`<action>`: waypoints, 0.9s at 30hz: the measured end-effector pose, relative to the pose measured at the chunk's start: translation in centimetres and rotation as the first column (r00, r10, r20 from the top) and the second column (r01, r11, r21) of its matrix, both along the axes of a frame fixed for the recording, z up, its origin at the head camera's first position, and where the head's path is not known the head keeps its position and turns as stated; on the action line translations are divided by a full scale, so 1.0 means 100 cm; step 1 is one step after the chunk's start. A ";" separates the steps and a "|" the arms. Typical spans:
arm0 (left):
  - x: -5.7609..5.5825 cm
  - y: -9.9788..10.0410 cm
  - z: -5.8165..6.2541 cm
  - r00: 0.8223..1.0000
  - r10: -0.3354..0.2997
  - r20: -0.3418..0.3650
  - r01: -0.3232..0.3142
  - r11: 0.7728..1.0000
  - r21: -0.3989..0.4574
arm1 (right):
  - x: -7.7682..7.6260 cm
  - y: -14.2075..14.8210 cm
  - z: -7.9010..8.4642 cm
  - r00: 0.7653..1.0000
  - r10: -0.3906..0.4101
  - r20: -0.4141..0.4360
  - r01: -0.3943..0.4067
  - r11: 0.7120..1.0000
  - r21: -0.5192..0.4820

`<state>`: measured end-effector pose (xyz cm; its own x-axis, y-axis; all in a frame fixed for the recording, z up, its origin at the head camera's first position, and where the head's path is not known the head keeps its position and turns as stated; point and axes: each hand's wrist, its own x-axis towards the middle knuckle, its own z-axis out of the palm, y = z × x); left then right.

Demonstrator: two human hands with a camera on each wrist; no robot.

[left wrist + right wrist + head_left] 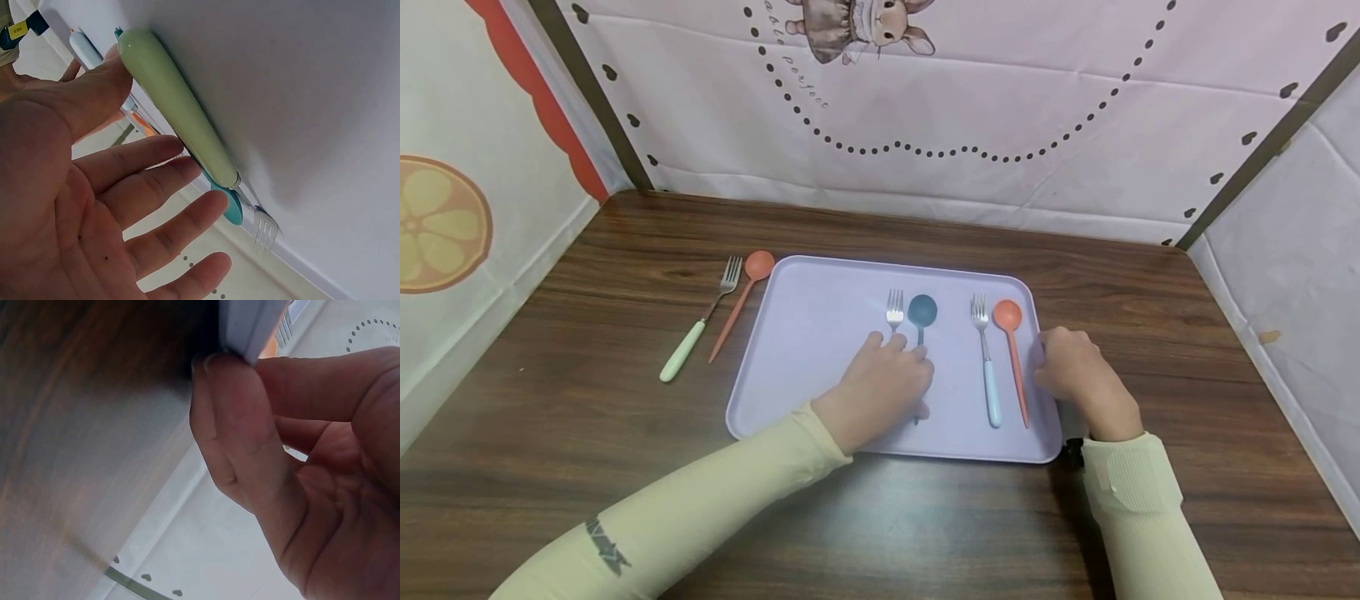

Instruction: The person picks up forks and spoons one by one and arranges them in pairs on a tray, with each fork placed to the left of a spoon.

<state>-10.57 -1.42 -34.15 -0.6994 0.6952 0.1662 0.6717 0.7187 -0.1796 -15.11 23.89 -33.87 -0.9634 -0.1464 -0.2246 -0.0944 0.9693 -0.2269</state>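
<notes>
A lilac tray (820, 333) lies on the table, its right rim pinched between the thumb and fingers of my right hand (1078, 375). Over the middle of the tray is my left hand (880, 387), beside a green-handled fork (178, 106) and a teal spoon (922, 311). In the left wrist view its fingers are loosely extended along the handle, and the thumb is at the handle's end. Both handles are mostly hidden by that hand in the head view. Further right on the tray lie a blue-handled fork (991, 383) and an orange-red spoon (1008, 315).
Left of the tray, another green-handled fork (683, 350) and another orange-red spoon (760, 265) lie on the dark wooden table (587, 400). A printed white cloth (1000, 83) hangs behind the table, with cloth panels at both sides.
</notes>
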 end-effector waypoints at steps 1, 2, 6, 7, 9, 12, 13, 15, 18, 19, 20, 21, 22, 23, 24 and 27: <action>0.000 0.001 0.000 1.000 0.003 -0.002 -0.003 1.000 -0.003 | 0.000 0.000 0.000 1.000 -0.002 0.002 0.002 1.000 0.000; 0.000 0.001 -0.001 1.000 0.006 -0.002 -0.006 1.000 -0.006 | 0.000 0.000 0.000 1.000 -0.006 0.005 0.006 1.000 -0.001; -0.001 0.003 -0.002 1.000 0.010 -0.007 -0.011 1.000 -0.018 | 0.000 0.000 -0.001 1.000 -0.006 -0.001 0.006 1.000 -0.002; -0.001 0.004 -0.002 1.000 0.011 -0.003 -0.011 1.000 -0.019 | 0.000 0.001 -0.001 1.000 -0.007 0.001 0.007 1.000 -0.003; -0.001 0.003 -0.002 1.000 0.010 0.003 -0.010 1.000 -0.026 | 0.000 0.000 -0.001 1.000 -0.009 0.006 0.009 1.000 -0.005; 0.000 0.001 0.000 1.000 0.010 0.029 -0.008 0.999 -0.051 | 0.000 0.000 0.000 1.000 -0.003 0.004 0.003 1.000 -0.008; 0.000 0.000 0.001 0.999 0.011 0.041 -0.009 0.998 -0.060 | 0.000 0.000 0.000 1.000 0.002 -0.001 -0.002 1.000 -0.010; 0.000 -0.002 0.003 0.998 0.009 0.058 -0.005 0.997 -0.073 | 0.000 -0.001 0.000 1.000 0.010 -0.011 -0.010 1.000 -0.011; 0.000 -0.003 0.003 0.998 0.007 0.068 -0.002 0.997 -0.077 | 0.000 0.000 0.000 1.000 0.016 -0.021 -0.016 1.000 -0.012; -0.001 -0.003 0.003 0.998 0.007 0.064 -0.002 0.997 -0.076 | -0.001 0.000 0.000 1.000 0.015 -0.021 -0.016 1.000 -0.013; -0.001 -0.003 0.002 0.998 0.007 0.057 -0.002 0.997 -0.074 | -0.001 0.000 0.000 1.000 0.013 -0.017 -0.014 1.000 -0.014; -0.002 -0.002 0.001 0.999 0.006 0.050 -0.002 0.998 -0.070 | 0.000 0.000 0.000 1.000 0.013 -0.018 -0.014 1.000 -0.014; -0.003 -0.002 0.000 0.999 0.005 0.042 -0.003 0.998 -0.066 | 0.000 0.001 0.000 1.000 0.012 -0.017 -0.012 1.000 -0.014; -0.003 -0.001 -0.001 0.999 0.005 0.034 -0.003 0.998 -0.062 | 0.000 0.001 0.000 1.000 0.012 -0.016 -0.012 1.000 -0.015; -0.004 -0.001 -0.002 1.000 0.003 0.025 -0.002 0.998 -0.059 | 0.000 0.001 -0.001 1.000 0.013 -0.015 -0.013 1.000 -0.015; -0.004 -0.001 -0.003 1.000 -0.003 0.007 0.003 0.999 -0.052 | 0.000 0.001 0.000 1.000 0.018 -0.019 -0.018 1.000 -0.013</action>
